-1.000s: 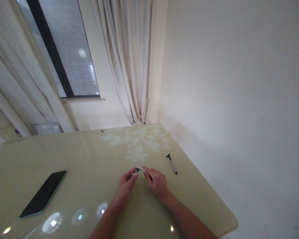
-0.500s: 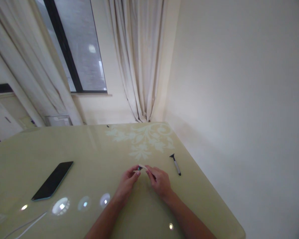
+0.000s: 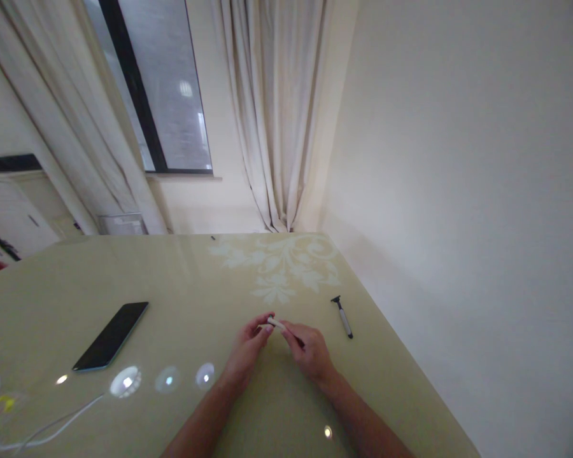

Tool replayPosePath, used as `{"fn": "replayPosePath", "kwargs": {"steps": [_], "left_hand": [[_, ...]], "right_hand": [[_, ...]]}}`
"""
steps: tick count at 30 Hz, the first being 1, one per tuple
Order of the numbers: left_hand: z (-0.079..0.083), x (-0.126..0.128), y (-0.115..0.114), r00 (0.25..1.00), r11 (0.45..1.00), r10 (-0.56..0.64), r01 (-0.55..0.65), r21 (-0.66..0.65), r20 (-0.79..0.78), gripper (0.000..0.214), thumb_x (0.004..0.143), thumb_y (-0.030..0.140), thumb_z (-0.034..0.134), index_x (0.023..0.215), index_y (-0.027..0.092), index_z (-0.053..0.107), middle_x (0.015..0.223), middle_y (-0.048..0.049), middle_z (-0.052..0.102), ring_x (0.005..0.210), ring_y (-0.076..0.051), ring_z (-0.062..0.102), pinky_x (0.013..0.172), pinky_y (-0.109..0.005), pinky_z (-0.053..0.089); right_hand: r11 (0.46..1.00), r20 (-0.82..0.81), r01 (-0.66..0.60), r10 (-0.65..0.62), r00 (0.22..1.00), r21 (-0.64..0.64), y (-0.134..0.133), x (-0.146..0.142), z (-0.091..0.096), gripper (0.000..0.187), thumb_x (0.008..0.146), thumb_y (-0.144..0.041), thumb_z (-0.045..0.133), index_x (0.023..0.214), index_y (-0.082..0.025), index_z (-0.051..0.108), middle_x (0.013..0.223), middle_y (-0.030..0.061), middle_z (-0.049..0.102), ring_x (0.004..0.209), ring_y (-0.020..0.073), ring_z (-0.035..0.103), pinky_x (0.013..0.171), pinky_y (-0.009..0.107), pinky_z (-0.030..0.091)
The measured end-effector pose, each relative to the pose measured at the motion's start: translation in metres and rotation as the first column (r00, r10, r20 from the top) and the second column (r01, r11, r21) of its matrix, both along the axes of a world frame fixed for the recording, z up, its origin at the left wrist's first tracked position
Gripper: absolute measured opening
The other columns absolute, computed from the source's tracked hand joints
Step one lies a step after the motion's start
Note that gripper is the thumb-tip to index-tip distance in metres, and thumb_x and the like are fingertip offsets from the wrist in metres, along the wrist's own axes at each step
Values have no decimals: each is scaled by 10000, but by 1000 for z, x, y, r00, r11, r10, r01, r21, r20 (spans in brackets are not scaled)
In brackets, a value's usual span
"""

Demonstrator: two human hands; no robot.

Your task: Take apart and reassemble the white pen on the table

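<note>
Pinching with the left hand [image 3: 246,346]: thumb and fingertips drawn in tight on one end of a small pale piece [image 3: 277,324]. Gripping the other end with the right hand [image 3: 311,351], fingers curled over it, nothing slack on either side. Held just above the table [image 3: 186,280], nearer its right edge than its left, about midway between the near and far edges. Cannot tell what the piece is: too small, half covered by fingers, with a thin dark line running on under the right hand.

Against half a second back: same two-handed pinch, hands barely shifted over the table. Out of sight now, the little teal bit at the tip of the piece, covered by the left fingertips. Swung to the left, the whole view, taking in more of that side. Newly showing by the near left corner, a white cable [image 3: 42,427]. More showing too, off the far left corner, of a pale cabinet [image 3: 9,213].

Lying flat by the right edge, near the right hand but apart from it, a razor [image 3: 342,317], dark head toward the far edge. Well away toward the left edge, a dark phone [image 3: 111,336], flat and slanted. Glossy yellow-green top, lamp reflections along the near edge, white leaf pattern at the far right corner. Beyond the far edge, cream curtains [image 3: 277,114] and a dark-framed window [image 3: 172,83]. Off the right edge, a bare pale wall [image 3: 458,159].
</note>
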State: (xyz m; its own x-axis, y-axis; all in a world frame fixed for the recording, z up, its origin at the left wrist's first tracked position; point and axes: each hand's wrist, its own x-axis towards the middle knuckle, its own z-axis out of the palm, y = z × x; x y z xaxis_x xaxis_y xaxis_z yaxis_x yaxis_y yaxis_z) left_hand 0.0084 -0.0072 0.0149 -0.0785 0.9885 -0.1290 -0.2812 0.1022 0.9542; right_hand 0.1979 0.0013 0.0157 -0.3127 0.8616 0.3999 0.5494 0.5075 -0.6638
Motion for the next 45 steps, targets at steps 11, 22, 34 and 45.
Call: {"fn": "replayPosePath", "kwargs": {"steps": [11, 22, 34, 45], "left_hand": [[3, -3, -2, 999, 1000, -31, 30, -7, -18, 709, 602, 635, 951, 1131, 174, 848, 821, -53, 758, 752, -209, 628, 738, -326, 484], [19, 11, 12, 949, 992, -5, 45, 118, -316, 580, 714, 530, 879, 1205, 229, 809, 1003, -51, 748, 725, -161, 605, 713, -305, 498], [5, 138, 87, 691, 927, -169, 354, 125, -703, 457, 717, 262, 776, 1170, 210, 817, 967, -75, 809, 752, -232, 640, 781, -385, 489], [-2, 138, 75, 437, 916, -79, 386, 107, -896, 472, 852, 408, 738, 1285, 225, 787, 1201, -146, 741, 1195, -375, 609, 1037, -472, 389]], "right_hand": [[999, -5, 43, -43, 999, -14, -1, -2, 8, 415, 1100, -457, 492, 1303, -281, 808, 1087, 92, 845, 918, 245, 787, 853, 318, 589], [958, -285, 288, -276, 918, 1, 31, 44, 29, 484, 1096, -499, 454, 1182, -202, 827, 966, 96, 804, 857, 225, 718, 825, 320, 548], [657, -79, 750, -746, 662, 75, 76, 140, -27, 349, 930, -321, 515, 705, -233, 767, 771, 106, 690, 745, 246, 645, 696, 334, 515], [673, 124, 740, -734, 668, -9, 72, 142, -39, 231, 941, -327, 626, 947, -212, 827, 937, 148, 778, 811, 264, 723, 697, 341, 475]]}}
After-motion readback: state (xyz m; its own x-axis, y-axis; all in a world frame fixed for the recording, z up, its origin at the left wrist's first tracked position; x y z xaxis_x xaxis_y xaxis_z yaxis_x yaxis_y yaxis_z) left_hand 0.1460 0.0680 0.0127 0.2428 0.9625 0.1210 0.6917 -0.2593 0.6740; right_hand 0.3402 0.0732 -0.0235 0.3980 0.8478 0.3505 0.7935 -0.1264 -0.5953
